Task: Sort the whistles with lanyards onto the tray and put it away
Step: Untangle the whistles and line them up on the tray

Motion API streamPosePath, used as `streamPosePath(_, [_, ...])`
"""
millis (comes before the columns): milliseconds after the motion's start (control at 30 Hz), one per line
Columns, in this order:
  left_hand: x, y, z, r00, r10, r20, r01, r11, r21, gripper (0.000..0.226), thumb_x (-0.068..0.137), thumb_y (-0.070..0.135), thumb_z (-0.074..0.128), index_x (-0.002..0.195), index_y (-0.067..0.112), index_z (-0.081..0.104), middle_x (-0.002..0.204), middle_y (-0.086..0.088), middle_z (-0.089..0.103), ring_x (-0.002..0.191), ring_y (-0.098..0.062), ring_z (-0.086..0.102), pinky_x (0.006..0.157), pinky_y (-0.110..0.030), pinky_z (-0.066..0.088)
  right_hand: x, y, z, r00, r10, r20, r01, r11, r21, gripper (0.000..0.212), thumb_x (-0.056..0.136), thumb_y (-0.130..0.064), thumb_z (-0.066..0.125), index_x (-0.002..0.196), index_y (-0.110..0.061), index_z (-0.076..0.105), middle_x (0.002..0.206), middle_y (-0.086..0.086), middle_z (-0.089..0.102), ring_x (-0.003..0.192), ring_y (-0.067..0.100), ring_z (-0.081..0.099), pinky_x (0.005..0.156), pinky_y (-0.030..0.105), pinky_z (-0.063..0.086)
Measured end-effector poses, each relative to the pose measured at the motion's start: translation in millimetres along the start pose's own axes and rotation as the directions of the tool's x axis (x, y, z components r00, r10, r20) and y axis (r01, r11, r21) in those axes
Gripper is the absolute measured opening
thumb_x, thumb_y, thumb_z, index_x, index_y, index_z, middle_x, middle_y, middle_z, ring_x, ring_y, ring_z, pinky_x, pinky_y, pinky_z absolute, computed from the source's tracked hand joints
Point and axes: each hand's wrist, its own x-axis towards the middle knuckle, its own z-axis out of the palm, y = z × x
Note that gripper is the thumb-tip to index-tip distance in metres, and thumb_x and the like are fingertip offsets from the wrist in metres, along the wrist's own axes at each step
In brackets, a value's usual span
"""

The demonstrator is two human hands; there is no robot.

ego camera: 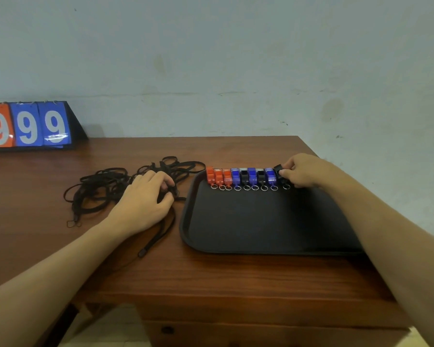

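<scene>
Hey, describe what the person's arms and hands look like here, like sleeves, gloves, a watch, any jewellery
Both arms enter from the bottom of the head view and are bare along their whole visible length: no sleeves show. The left hand and right hand wear no gloves. No watch, bracelet or band shows on either wrist, and no rings can be made out on the fingers that show. No markings are visible on the arms.

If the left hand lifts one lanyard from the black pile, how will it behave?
Probably floppy: the lanyards lie in loose, limp loops. Likely to drag others along, since the cords look tangled under the left hand. Probably light, being thin cord.
</scene>
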Motion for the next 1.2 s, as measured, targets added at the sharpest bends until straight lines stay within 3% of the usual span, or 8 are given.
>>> streamPosePath(233, [0, -1, 0, 1.0, 0.003, 0.005, -0.003, 1.0, -0.003, 0.021, 0.093, 0.036, 0.055, 0.113, 0.036, 0.055, 0.1, 0.017, 0.052, 0.1, -0.012, 0.052, 0.096, -0.043, 0.047, 3, 3, 1, 0.998, 0.027, -0.048, -0.028, 0.999, -0.015, 0.037, 0.1, -0.036, 0.058, 0.104, -0.002, 0.074, 0.097, 0.02, 0.075, 0.093, 0.032, 0.07, 0.078, 0.034, 0.051])
streamPosePath(400, [-1, 0, -1, 1.0, -0.007, 0.005, 0.007, 1.0, -0.007, 0.021, 0.093, 0.035, 0.056, 0.114, 0.035, 0.056, 0.101, 0.016, 0.052, 0.1, -0.012, 0.051, 0.095, -0.042, 0.048, 6, 4, 4, 0.998, 0.035, -0.052, -0.035, 0.999, -0.004, 0.039, 0.099, -0.036, 0.058, 0.105, 0.0, 0.073, 0.098, 0.018, 0.076, 0.097, 0.034, 0.072, 0.089, 0.038, 0.055])
streamPosePath(833, [-3, 9, -7, 0.998, 0.014, 0.068, -0.01, 0.999, -0.054, 0.024, 0.093, 0.035, 0.059, 0.116, 0.042, 0.057, 0.108, 0.014, 0.051, 0.108, -0.012, 0.049, 0.098, -0.044, 0.047, -1, -2, 2, 0.998, 0.008, -0.069, -0.011, 0.999, -0.033, 0.034, 0.1, -0.032, 0.056, 0.1, -0.004, 0.075, 0.092, 0.017, 0.076, 0.094, 0.031, 0.072, 0.085, 0.036, 0.056])
streamPosePath(1000, [-4, 12, -8, 0.997, -0.007, 0.077, 0.011, 0.998, -0.055, 0.017, 0.094, 0.035, 0.061, 0.11, 0.038, 0.062, 0.112, 0.011, 0.051, 0.109, -0.012, 0.047, 0.099, -0.041, 0.046, -16, -11, -7, 0.987, -0.024, -0.159, 0.011, 0.996, -0.085, 0.028, 0.101, -0.031, 0.055, 0.107, -0.012, 0.074, 0.109, 0.011, 0.073, 0.103, 0.028, 0.065, 0.078, 0.034, 0.048])
streamPosePath(1200, [-4, 14, -9, 0.999, 0.003, 0.051, 0.0, 0.999, -0.053, 0.006, 0.093, 0.037, 0.063, 0.097, 0.036, 0.058, 0.106, 0.012, 0.051, 0.104, -0.013, 0.048, 0.096, -0.042, 0.047, -30, -26, -14, 0.972, -0.15, -0.179, 0.137, 0.987, -0.081, 0.029, 0.101, -0.04, 0.054, 0.12, -0.021, 0.065, 0.119, -0.001, 0.068, 0.111, 0.022, 0.061, 0.088, 0.033, 0.047])
